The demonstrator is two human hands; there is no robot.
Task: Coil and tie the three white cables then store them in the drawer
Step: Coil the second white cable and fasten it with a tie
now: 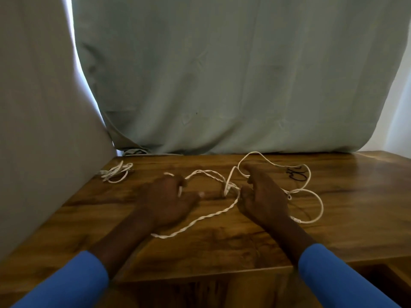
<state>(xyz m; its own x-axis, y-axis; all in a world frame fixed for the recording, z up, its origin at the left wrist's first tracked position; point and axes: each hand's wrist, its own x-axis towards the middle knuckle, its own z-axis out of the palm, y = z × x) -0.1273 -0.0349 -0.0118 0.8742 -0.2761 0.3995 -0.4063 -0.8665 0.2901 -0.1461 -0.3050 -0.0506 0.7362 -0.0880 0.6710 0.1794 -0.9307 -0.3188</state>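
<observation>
A twisted white cable (201,220) runs across the wooden table (222,245) between my hands. My left hand (168,200) has its fingers curled round one part of that cable near its far end. My right hand (262,196) pinches the cable where it loops and crosses itself. A second white cable (315,204) lies in loose loops to the right of my right hand. A third white cable (116,171) sits bunched in a small coil at the table's far left. Blue sleeves cover both forearms.
A pale green curtain (222,74) hangs along the table's far edge, and a pale wall or panel (40,130) stands close on the left. Black scribbled marks (298,174) show on the tabletop at right. A dark opening (382,283) lies below the table's front edge at lower right.
</observation>
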